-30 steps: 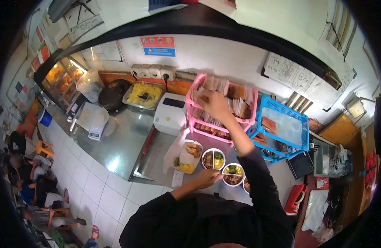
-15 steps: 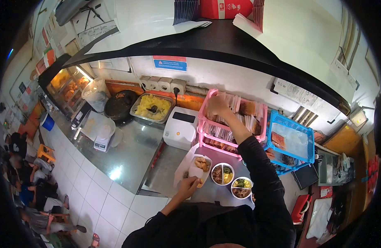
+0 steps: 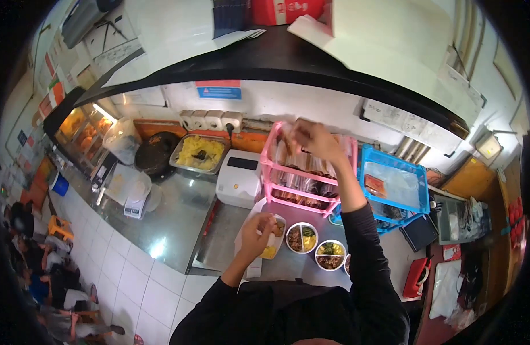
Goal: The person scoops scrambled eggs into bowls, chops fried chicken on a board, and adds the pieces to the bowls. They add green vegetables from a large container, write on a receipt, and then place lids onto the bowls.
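Above the top pink basket (image 3: 307, 168), my right hand (image 3: 318, 141) pinches a small clear sachet with brown-red contents (image 3: 291, 141). Many similar sachets fill the basket's tiers. My left hand (image 3: 255, 234) hovers over the white takeaway box (image 3: 255, 269), its fingers loosely curved and apart, with nothing visible in them. Part of the box and its food is hidden behind this hand; yellow food (image 3: 269, 252) shows inside. Right of the box stand two divided round bowls, one (image 3: 302, 238) and another (image 3: 331, 255), holding meat, greens and yellow pieces. A third bowl's edge shows beside my right sleeve.
A white printer-like machine (image 3: 238, 179) stands left of the pink basket, with a blue basket (image 3: 392, 179) on its right. Farther left are a tray of yellow food (image 3: 199, 154), a dark pan (image 3: 155, 154) and a scale (image 3: 134, 208). A black shelf (image 3: 270, 66) overhangs the counter.
My right hand has come up from among the sachets with one between its fingers. My left hand has risen off the takeaway box's edge. The whole view has shifted slightly.
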`<state>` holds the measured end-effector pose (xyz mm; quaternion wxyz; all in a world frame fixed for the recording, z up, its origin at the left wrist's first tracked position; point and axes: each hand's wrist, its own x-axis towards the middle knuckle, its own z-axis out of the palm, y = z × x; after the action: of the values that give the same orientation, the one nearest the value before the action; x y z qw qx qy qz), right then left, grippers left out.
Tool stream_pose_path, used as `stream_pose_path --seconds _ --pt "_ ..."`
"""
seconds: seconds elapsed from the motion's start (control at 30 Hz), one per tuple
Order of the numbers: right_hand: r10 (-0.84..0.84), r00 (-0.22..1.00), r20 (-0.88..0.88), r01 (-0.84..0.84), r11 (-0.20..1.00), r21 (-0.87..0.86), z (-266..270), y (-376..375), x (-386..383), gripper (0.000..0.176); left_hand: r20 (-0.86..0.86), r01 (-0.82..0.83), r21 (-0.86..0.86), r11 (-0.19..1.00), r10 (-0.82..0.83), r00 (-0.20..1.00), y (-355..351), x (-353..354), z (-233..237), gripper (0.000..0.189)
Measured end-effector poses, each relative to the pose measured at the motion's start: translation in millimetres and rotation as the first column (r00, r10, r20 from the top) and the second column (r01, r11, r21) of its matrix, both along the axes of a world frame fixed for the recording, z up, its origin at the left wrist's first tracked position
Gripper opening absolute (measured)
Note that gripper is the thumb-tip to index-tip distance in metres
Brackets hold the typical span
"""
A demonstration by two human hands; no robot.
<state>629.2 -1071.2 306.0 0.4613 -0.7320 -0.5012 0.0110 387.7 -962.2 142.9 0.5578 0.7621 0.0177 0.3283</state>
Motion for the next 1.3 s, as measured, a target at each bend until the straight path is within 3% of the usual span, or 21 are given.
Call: stream_pose_path --seconds 0.07,0.1,0.2,0.23,0.27,0.33,0.43,0.53,0.57,0.7,0.8,0.83,0.93,0.97,1.07,1.1,1.2,1.27,1.3 --pt "0.070 0.947 0.312 -0.075 0.997 0.004 2.9 -24.7 -30.8 0.010 0.085 -0.140 0.025 0.990 0.137 0.987 -9.2 11.4 38.8 0.020" --pt "0.165 0.945 0.282 -0.169 0.986 -0.011 -8.9 -34.9 -36.6 0.013 0.131 -0.201 0.028 0.979 0.196 0.972 -14.9 16.1 52.3 0.022" --pt "0.419 0.884 0.205 -0.421 0.906 -0.040 -39.5 -68.8 -69.4 0.015 -0.003 0.144 0.140 0.980 -0.145 0.989 -16.6 16.0 61.6 0.027" --pt "0.407 0.913 0.032 -0.400 0.906 -0.138 -36.1 -84.0 -87.4 0.016 -0.309 0.310 -0.129 0.942 -0.335 0.890 -21.5 8.4 69.0 0.020" --pt "0.369 0.919 -0.142 -0.393 0.890 -0.231 -32.2 -98.0 -104.1 0.017 -0.323 0.439 -0.092 0.894 -0.444 0.836 -24.3 8.8 60.4 0.018" --pt "0.400 0.901 -0.169 -0.430 0.876 -0.219 -46.1 -119.3 -117.1 0.024 -0.365 0.665 -0.020 0.747 -0.625 0.690 -30.0 11.1 38.7 0.013" --pt "0.462 0.829 -0.316 -0.532 0.826 -0.186 -64.5 -147.2 -133.4 0.032 -0.514 0.788 -0.225 0.573 -0.757 0.404 -49.9 3.6 51.6 0.013" --pt "0.454 0.822 -0.343 -0.527 0.835 -0.160 -72.2 -166.4 -147.5 0.030 -0.490 0.827 -0.249 0.505 -0.802 0.342 -69.1 0.9 45.7 0.017" --pt "0.439 0.800 -0.408 -0.533 0.833 -0.150 -76.2 -171.6 -151.5 0.029 -0.483 0.807 -0.344 0.480 -0.828 0.286 -80.3 -2.9 60.5 0.018" --pt "0.420 0.781 -0.463 -0.476 0.879 -0.006 -89.8 -192.2 -162.1 0.031 -0.507 0.800 -0.370 0.471 -0.824 0.251 -96.7 -2.8 39.0 0.015" --pt "0.284 0.892 -0.351 -0.267 0.959 0.099 -115.4 -206.9 -175.7 0.029 -0.507 0.761 -0.441 0.477 -0.831 0.228 -105.5 -5.4 25.7 0.014" --pt "0.210 0.906 -0.366 -0.163 0.974 0.155 -116.5 -211.6 -184.8 0.027 -0.524 0.764 -0.418 0.491 -0.818 0.238 -109.4 -7.4 25.0 0.014" --pt "-0.259 0.932 -0.255 0.270 0.963 0.010 -134.5 -224.0 -211.0 0.026 -0.614 0.722 -0.386 0.575 -0.744 0.264 -121.3 -13.5 23.8 0.016" --pt "-0.428 0.870 -0.245 0.393 0.902 -0.181 -139.4 -227.9 -217.7 0.027 -0.650 0.698 -0.378 0.608 -0.712 0.267 -125.7 -16.1 23.4 0.017" --pt "-0.429 0.848 -0.311 0.251 0.842 -0.477 -133.1 -241.2 -238.1 0.037 -0.628 0.632 -0.414 0.656 -0.708 0.323 -143.6 -23.8 21.2 0.019" --pt "-0.384 0.868 -0.314 0.210 0.858 -0.469 -139.3 -242.8 -242.9 0.042 -0.635 0.632 -0.392 0.668 -0.694 0.340 -147.2 -25.9 15.1 0.019" --pt "-0.285 0.713 -0.641 0.122 0.950 -0.287 -145.4 -247.3 -248.5 0.037 -0.650 0.652 -0.282 0.704 -0.640 0.409 -158.8 -26.4 6.4 0.018" --pt "-0.201 0.691 -0.694 0.128 0.979 -0.157 -166.0 -250.4 -248.6 0.033 -0.655 0.678 -0.153 0.719 -0.588 0.475 -167.8 -29.0 18.9 0.018" --pt "-0.157 0.679 -0.717 0.131 0.987 -0.092 -173.7 -252.8 -247.7 0.032 -0.648 0.683 -0.191 0.706 -0.613 0.452 -168.5 -29.5 18.0 0.019"
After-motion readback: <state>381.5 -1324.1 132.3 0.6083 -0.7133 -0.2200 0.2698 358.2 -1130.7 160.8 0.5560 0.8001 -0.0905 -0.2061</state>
